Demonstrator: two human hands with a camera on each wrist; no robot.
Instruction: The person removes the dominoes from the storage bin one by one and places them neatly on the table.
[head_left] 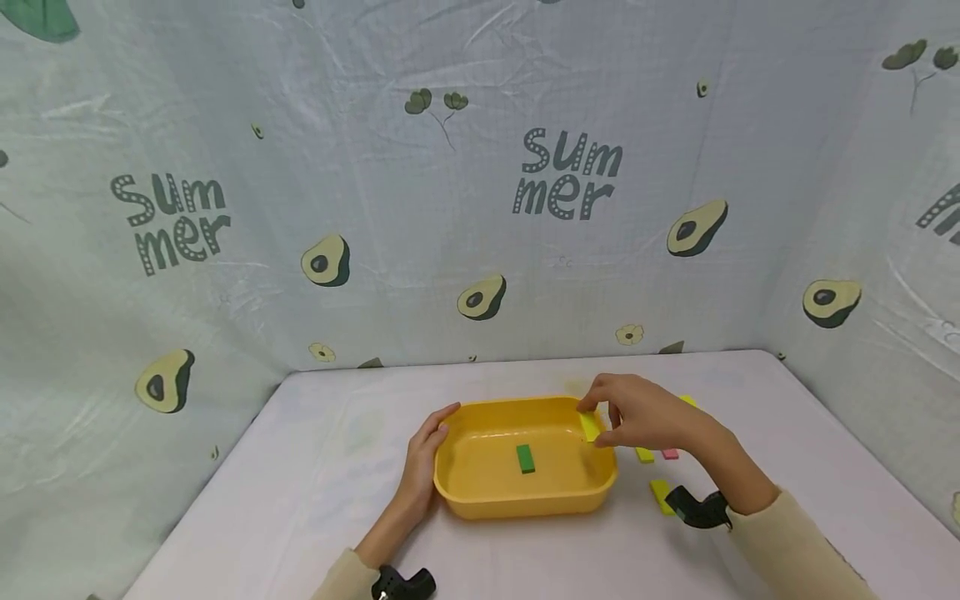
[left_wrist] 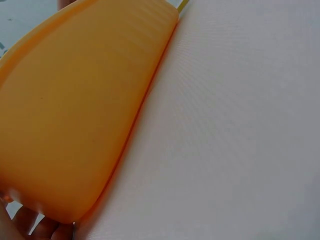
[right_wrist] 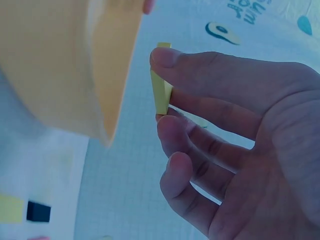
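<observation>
A yellow plastic basin (head_left: 525,506) stands on the table, and a green block (head_left: 526,458) lies on its floor. My left hand (head_left: 422,467) holds the basin's left end by the rim; the left wrist view catches only its fingers (left_wrist: 44,227) against the basin wall. Over the right end of the basin, my right hand (head_left: 648,414) pinches a flat yellow block (head_left: 590,427) between thumb and fingers. In the right wrist view that yellow block (right_wrist: 160,92) is upright at the fingertips, apart from the basin wall (right_wrist: 50,65).
Right of the basin lie a yellow block (head_left: 644,455), a pink block (head_left: 670,454) and a nearer yellow block (head_left: 660,497). Another yellow piece (head_left: 687,400) shows behind the right hand. A dark block (right_wrist: 38,211) appears in the right wrist view. A printed cloth (head_left: 420,208) hangs behind the table.
</observation>
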